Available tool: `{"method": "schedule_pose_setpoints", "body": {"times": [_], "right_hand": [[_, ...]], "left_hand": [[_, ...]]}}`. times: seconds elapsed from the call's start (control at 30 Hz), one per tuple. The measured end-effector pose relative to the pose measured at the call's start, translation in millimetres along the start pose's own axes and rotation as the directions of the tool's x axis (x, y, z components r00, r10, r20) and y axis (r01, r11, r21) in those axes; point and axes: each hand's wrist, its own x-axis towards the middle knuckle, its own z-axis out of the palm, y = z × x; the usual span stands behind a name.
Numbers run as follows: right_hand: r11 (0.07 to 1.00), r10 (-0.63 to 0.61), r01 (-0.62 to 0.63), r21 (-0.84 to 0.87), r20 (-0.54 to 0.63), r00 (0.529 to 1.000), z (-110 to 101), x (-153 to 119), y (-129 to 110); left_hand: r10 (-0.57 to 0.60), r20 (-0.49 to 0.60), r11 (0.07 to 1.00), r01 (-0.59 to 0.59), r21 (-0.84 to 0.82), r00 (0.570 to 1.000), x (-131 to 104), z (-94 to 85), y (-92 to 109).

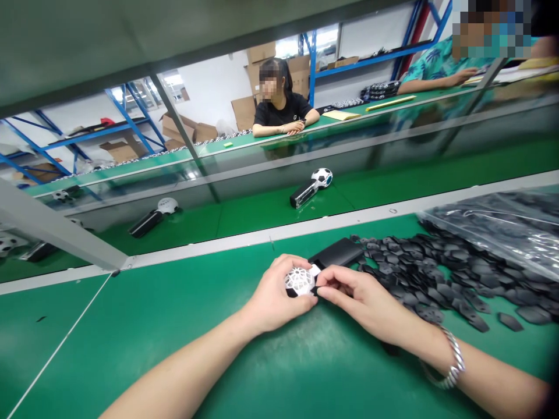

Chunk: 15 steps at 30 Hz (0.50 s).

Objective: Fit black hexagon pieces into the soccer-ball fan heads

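My left hand (275,294) is wrapped round the white, football-patterned round head of a handheld device (299,281). The device's black handle (338,253) points away to the upper right, lying over the green bench. At the head's right edge, the thumb and forefinger of my right hand (356,297) are pinched on a small black piece (315,290), mostly hidden by the fingertips. Just right of the handle spreads a heap of flat black plastic pieces (463,270).
A clear plastic bag (506,227) lies over the heap's far side. Beyond a pale metal rail (244,241), football-headed devices (322,177) lie on a green belt (244,218). A slanted post (65,224) stands at left. Two people sit across the line.
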Motion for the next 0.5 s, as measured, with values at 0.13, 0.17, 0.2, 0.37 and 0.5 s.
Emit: {"method": "schedule_pose_setpoints", "body": {"times": [0.13, 0.17, 0.2, 0.37, 0.5], "right_hand": [[0.998, 0.044, -0.044, 0.039, 0.005, 0.999, 2.0, 1.5, -1.8], [0.997, 0.052, -0.052, 0.052, 0.002, 0.999, 2.6, 2.0, -1.4], [0.996, 0.061, -0.060, 0.070, -0.005, 0.998, 3.1, 2.7, -0.6], [0.986, 0.116, -0.111, 0.126, -0.025, 0.993, 4.2, 6.6, 4.6], [0.987, 0.145, -0.142, 0.080, -0.038, 0.989, 3.9, 8.4, 4.7]], "left_hand": [[0.015, 0.002, 1.000, -0.015, 0.007, 1.000, -0.6, 0.2, -0.3], [0.019, 0.002, 1.000, -0.019, 0.007, 1.000, -0.8, 0.3, -0.6], [0.026, 0.001, 1.000, -0.026, 0.009, 1.000, -1.0, 0.5, -0.8], [0.074, -0.018, 0.996, -0.073, 0.047, 0.997, -1.7, 4.3, -1.5], [0.110, -0.039, 0.990, -0.106, 0.097, 0.993, -1.5, 8.7, -1.6]]}}
